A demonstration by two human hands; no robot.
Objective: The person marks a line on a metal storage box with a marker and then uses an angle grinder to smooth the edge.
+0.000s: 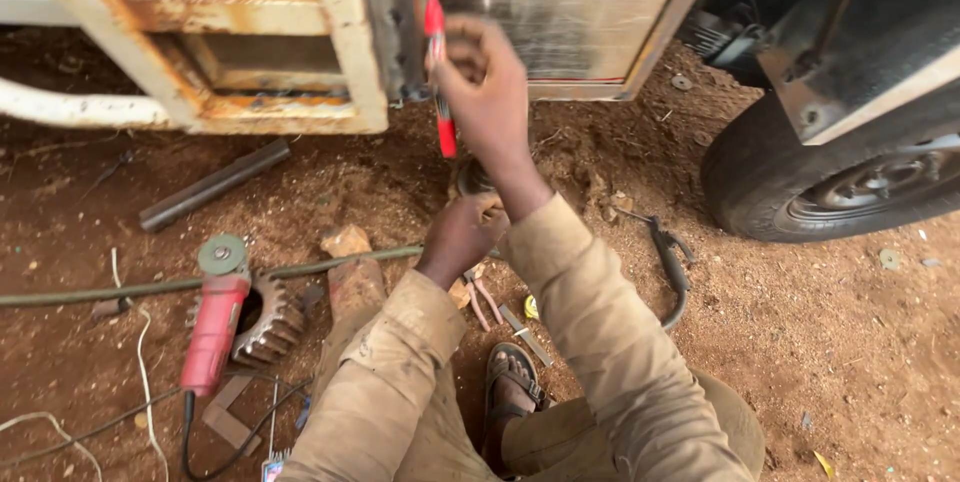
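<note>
Two hands are working low beside a rusty frame. Leftmost, a red grinder is lying on loose red dirt, its cord trailing where a foot could be snagging it. The left hand is closing on something hidden; the right hand is gripping a red-handled tool, blurred, possibly slipping. A tyre is standing right.

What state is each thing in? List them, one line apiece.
Right hand: raised, gripping red-handled tool.
Red-handled tool: upright, blurred.
Left hand: low, on a part near the ground.
Angle grinder: lying on dirt, unheld.
Toothed gear: lying beside grinder.
Wheel: resting on ground.
</note>
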